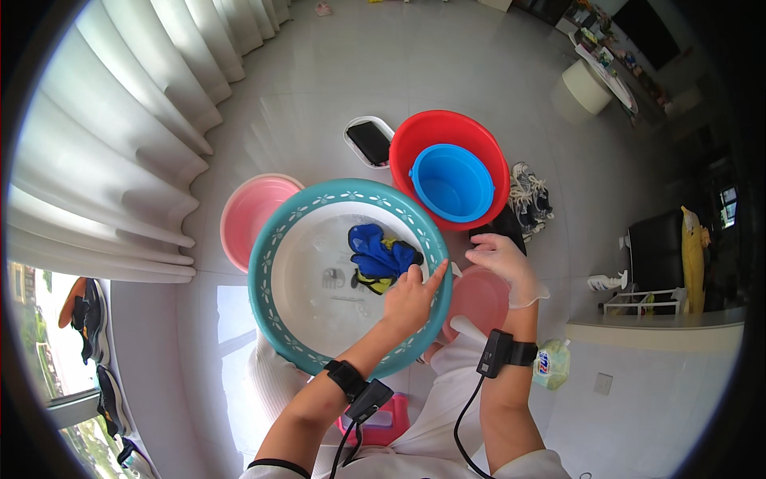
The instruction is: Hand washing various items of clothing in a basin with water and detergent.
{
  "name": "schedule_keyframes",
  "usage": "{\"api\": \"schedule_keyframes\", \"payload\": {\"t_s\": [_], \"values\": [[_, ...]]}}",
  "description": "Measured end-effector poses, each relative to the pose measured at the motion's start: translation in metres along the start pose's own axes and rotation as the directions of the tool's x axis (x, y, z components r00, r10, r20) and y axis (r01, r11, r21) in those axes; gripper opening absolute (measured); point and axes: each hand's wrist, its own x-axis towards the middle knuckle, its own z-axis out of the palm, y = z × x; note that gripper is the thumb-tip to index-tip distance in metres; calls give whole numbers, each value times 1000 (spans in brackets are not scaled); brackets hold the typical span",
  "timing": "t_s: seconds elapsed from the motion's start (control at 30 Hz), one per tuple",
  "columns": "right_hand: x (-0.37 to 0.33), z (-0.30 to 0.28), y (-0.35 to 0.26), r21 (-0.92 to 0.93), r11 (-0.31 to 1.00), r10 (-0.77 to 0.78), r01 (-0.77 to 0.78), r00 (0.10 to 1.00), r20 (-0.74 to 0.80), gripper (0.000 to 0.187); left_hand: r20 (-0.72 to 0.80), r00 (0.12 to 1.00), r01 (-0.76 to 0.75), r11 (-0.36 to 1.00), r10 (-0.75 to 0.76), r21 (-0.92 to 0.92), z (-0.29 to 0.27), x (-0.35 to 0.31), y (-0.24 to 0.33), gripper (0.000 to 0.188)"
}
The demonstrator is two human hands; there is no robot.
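Observation:
My bare left hand (408,305) reaches over the near right part of a large teal-rimmed basin (271,319). One digit points out toward the rim; the others lie beside a crumpled blue, black and yellow-green fabric item (381,254). Whether they touch it is hard to tell. The item rests in shallow, slightly sudsy water in the basin. My right hand (507,265) wears a thin translucent glove with a loose cuff. It hangs just right of the basin, above a pink basin (481,299), fingers apart and nothing visible in them.
A red tub (411,136) holding a blue bucket (452,182) stands ahead. Pink basins (243,223) sit to the left. Grey lace-up shoes (533,198), a white tray (351,132) with a black object and a detergent pouch (552,365) lie around. Cables run from my wrist devices.

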Motion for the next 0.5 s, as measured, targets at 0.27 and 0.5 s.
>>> {"api": "schedule_keyframes", "payload": {"t_s": [0.27, 0.5], "values": [[-8, -21, -7, 155, 984, -37, 86, 954, -297, 38, -40, 999, -26, 998, 24, -55, 7, -8, -12, 84], [-13, 3, -41, 68, 952, -266, 297, 919, -292, 32, -393, 895, 48, 921, -212, -387, 26, -17, -68, 71]]}}
